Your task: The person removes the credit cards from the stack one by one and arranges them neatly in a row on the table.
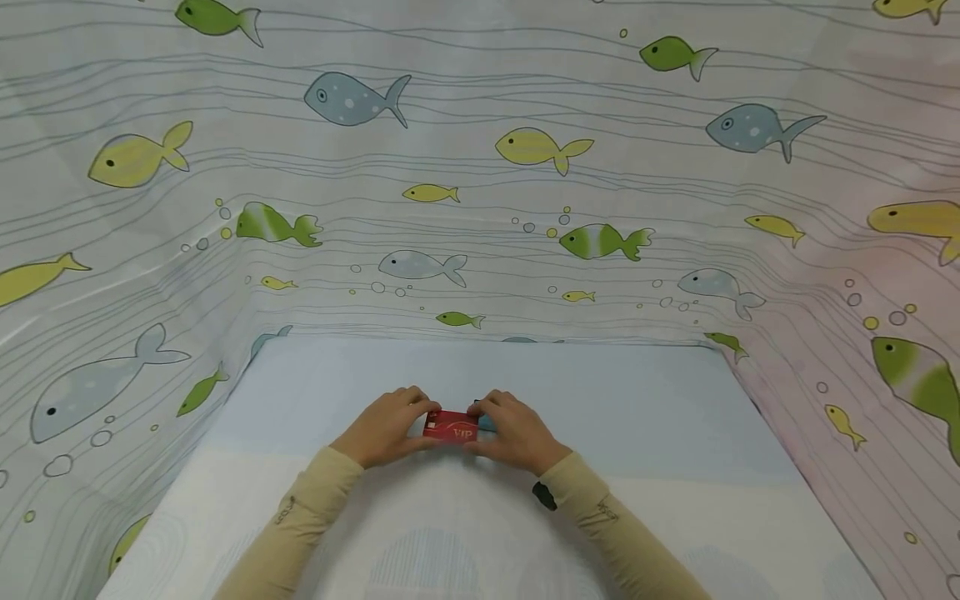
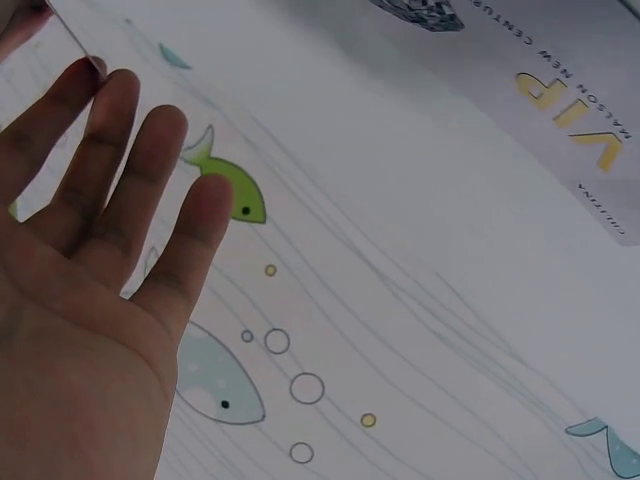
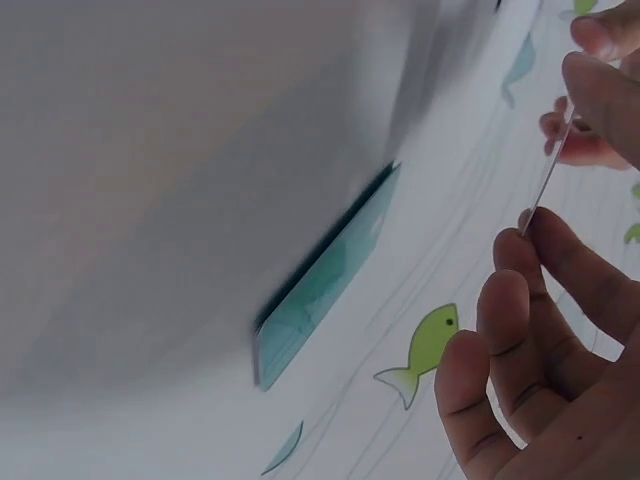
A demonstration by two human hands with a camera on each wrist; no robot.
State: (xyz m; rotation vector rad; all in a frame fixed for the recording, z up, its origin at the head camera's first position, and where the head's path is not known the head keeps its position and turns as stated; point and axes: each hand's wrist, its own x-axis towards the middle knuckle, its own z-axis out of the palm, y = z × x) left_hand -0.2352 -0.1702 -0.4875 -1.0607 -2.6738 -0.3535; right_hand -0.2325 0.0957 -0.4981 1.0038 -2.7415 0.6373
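Note:
In the head view, a red card (image 1: 450, 427) marked VIP is held up between both hands. My left hand (image 1: 390, 425) pinches its left end with thumb above-and-below grip, and my right hand (image 1: 517, 431) pinches its right end. From the right wrist view the card (image 3: 548, 178) shows edge-on as a thin line between the fingers. A teal card (image 1: 486, 422) sits partly hidden behind the right hand. The same teal card (image 3: 330, 275) shows apart from that hand in the right wrist view.
A greyish card (image 2: 570, 95) with yellow VIP lettering appears at the upper right of the left wrist view. The table (image 1: 600, 400) has a pale blue and white cover. Fish-patterned sheeting (image 1: 480, 217) surrounds it at the back and sides.

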